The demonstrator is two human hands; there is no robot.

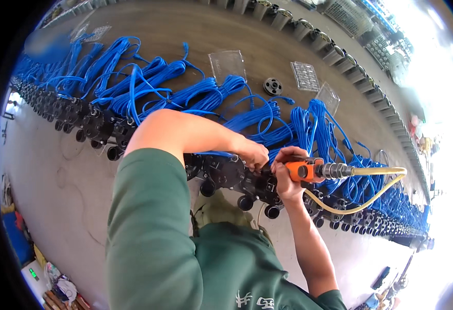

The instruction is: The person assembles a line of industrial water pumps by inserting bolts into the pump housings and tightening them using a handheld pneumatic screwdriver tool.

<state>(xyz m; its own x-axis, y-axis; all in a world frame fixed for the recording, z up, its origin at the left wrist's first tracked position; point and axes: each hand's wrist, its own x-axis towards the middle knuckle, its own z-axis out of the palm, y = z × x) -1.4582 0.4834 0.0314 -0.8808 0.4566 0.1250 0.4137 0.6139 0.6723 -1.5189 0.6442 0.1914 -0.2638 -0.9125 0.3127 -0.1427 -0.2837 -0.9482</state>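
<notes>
Black housing [261, 187] sits along the near edge of the counter [175, 26], one in a long row of similar units, directly below my two hands. My right hand [288, 187] grips an orange air tool [304, 171], fingers wrapped around its body, while a yellow hose [379, 171] loops off to the right. My left hand [254, 153] reaches in close beside the tool's front end, fingers bunched narrow at the housing; whether they pinch anything small, I cannot tell. With fingertips this near the working end, a slip of the tool could, I judge, nip them. A tug from the looped hose might tilt it off line, and blue cable [305, 129] lying just behind could snag.
</notes>
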